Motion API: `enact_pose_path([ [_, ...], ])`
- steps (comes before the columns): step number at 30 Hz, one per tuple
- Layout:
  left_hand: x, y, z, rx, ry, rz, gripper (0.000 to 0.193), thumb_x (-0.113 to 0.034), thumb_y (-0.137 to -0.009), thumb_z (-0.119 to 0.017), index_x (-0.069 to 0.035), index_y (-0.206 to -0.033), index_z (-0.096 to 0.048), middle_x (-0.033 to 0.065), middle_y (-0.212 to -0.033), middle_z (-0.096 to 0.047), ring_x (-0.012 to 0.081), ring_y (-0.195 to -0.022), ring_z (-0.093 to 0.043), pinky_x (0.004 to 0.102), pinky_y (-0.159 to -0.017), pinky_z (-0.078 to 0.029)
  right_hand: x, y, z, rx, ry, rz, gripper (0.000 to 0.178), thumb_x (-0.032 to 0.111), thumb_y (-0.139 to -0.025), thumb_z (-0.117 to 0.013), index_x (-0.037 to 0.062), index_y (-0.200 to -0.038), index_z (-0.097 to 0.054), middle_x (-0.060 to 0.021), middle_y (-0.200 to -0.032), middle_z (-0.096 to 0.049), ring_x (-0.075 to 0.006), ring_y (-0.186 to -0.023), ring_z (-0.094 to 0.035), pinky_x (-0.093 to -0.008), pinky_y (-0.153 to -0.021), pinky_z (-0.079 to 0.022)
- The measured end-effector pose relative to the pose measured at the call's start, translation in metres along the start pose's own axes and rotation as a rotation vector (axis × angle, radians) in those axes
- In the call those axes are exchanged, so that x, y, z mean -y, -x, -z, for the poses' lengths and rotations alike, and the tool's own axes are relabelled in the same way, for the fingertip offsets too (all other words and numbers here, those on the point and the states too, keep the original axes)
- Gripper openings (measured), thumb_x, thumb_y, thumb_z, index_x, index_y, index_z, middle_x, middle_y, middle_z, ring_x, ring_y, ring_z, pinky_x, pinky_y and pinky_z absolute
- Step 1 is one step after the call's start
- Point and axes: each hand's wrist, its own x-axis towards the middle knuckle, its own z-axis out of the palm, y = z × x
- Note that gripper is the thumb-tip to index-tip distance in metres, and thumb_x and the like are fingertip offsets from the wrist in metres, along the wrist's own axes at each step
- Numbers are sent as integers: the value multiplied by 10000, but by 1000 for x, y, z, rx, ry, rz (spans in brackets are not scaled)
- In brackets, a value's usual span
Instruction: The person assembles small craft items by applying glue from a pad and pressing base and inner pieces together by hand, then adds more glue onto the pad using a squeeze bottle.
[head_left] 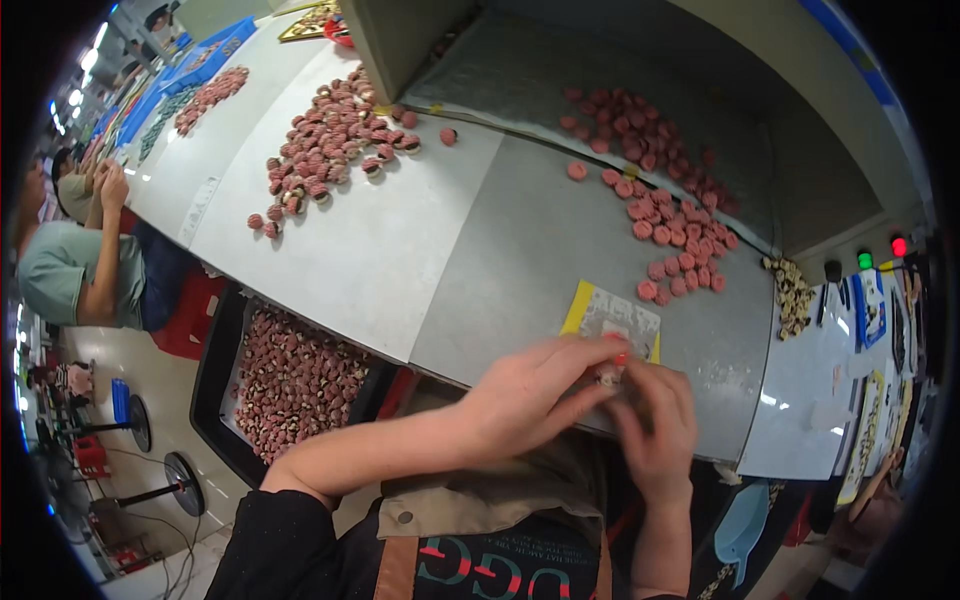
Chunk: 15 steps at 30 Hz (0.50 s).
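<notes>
Over the table's near edge my two hands meet, fingers bent inward. My left hand [525, 388] pinches a small round pink-and-pale piece [608, 374] between thumb and forefinger. The fingers of my right hand [657, 418] close on the same piece from the other side; they are slightly blurred and partly cover it. Just beyond the fingertips lies a whitish sheet on a yellow-edged card [628, 312]. Loose pink round pieces [677, 238] are spread past it, running back into a grey box-like recess. Farther left is a heap of pink ridged pieces with dark and pale sides [325, 145].
A black tray [222, 425] full of similar pieces sits below the table at left. Small pale parts [790, 298] are piled at the right. A light blue scoop [742, 528] is low right. Another person [95, 270] sits at the far left, near blue bins [208, 55].
</notes>
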Motion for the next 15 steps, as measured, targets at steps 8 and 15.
enact_pose_path([
  [8, 81, -42, 101, -284, -1135, -215, 220, -126, -772, -600, -85, -988, -619, 71, -966, -583, 245, -958, -553, 378, -843, -441, -128, 34, 126, -281, 463, -367, 248, 79, -905, -539, 15, -1144, -563, -109, -1011, -575, -228, -883, -548, -320, -765, -454],
  [15, 100, -102, 58, -368, -666, -203, 238, -190, -737, -627, -89, -953, -621, 107, -939, -561, 293, -927, -559, 408, -782, -463, -109, 16, 116, -78, 692, -424, 423, 348, -957, -511, -17, -1147, -609, -227, -1011, -621, -352, -905, -608, -412, -792, -501],
])
